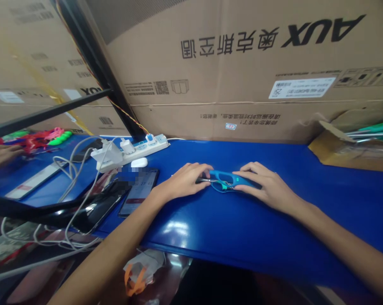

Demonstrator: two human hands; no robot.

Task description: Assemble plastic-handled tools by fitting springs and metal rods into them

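A pair of scissors with blue handles [225,181] lies flat on the blue table [229,228]. My left hand [185,181] curls over the metal blade end at the left. My right hand [264,183] rests with bent fingers on the handle end at the right. Both hands press the scissors between them against the table top.
A white power strip [140,149] with plugs and white cables stands at the back left, with phones [139,191] beside it. Large cardboard boxes [242,72] wall the back. An open carton [353,144] with green tools sits at the right. Another person's hand [0,153] shows far left.
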